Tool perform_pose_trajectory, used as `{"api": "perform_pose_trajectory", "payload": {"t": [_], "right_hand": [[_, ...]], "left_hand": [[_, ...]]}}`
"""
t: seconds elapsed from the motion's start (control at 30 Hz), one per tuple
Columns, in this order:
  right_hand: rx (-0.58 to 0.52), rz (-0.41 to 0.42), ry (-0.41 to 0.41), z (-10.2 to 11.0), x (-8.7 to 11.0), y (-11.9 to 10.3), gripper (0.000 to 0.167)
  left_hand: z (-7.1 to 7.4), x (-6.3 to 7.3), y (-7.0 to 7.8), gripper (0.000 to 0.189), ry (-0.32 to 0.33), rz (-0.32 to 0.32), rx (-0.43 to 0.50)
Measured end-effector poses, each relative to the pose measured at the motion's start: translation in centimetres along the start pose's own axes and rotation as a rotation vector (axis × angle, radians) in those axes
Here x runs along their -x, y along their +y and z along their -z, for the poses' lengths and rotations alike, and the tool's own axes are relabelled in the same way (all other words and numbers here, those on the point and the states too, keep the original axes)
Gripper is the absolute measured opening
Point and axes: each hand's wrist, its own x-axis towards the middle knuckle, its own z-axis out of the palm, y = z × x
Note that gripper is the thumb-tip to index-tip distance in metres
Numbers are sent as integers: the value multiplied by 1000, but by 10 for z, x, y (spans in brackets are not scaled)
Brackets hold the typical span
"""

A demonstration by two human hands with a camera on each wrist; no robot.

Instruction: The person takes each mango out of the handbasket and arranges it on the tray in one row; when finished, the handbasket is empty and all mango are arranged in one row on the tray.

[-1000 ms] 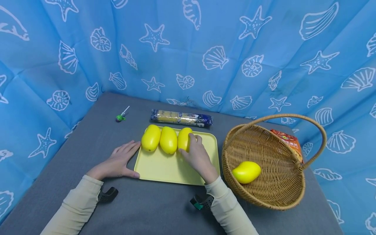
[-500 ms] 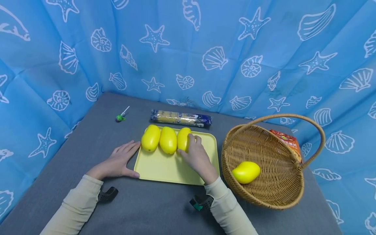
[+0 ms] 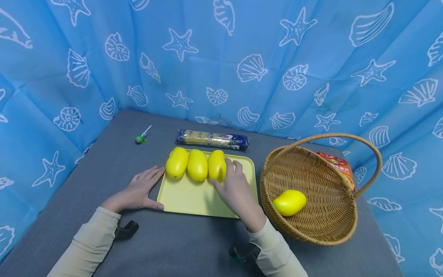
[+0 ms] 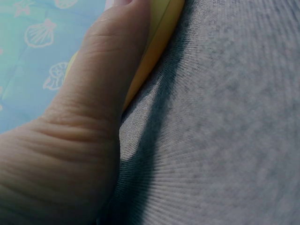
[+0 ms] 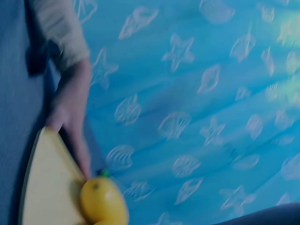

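Three yellow mangoes stand in a row along the far side of a pale yellow tray [image 3: 194, 200]: a left mango [image 3: 177, 163], a middle mango [image 3: 197, 165] and a right mango [image 3: 217, 164]. My right hand [image 3: 237, 190] is over the tray, its loosely bent fingers just beside the right mango, thumb near its lower end. Any remaining contact there is too small to tell. With fingers spread, my left hand [image 3: 140, 192] lies against the tray's left edge. In the left wrist view its thumb [image 4: 101, 70] rests along the tray rim [image 4: 157, 51].
Right of the tray, a wicker basket [image 3: 328, 207] with a tall handle holds another mango [image 3: 290, 202]. A red snack packet [image 3: 337, 165] sits behind it. Beyond the tray lie a long clear-and-blue package [image 3: 212, 139] and a lollipop [image 3: 142, 137]. A blue curtain [image 3: 221, 57] surrounds the table.
My right hand has drawn back slightly rightward and toward me from the right mango, more of which now shows. My left hand and the other mangoes have stayed in place.
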Motion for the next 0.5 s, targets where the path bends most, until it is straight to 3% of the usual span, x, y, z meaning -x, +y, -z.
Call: {"api": "perform_pose_trajectory", "payload": {"t": [0.23, 0.5], "right_hand": [[62, 61, 34, 46, 43, -6, 77], [148, 103, 74, 85, 72, 14, 67]], "left_hand": [[0, 0, 1, 128, 12, -9, -1], [-2, 1, -1, 128, 14, -11, -3]]}}
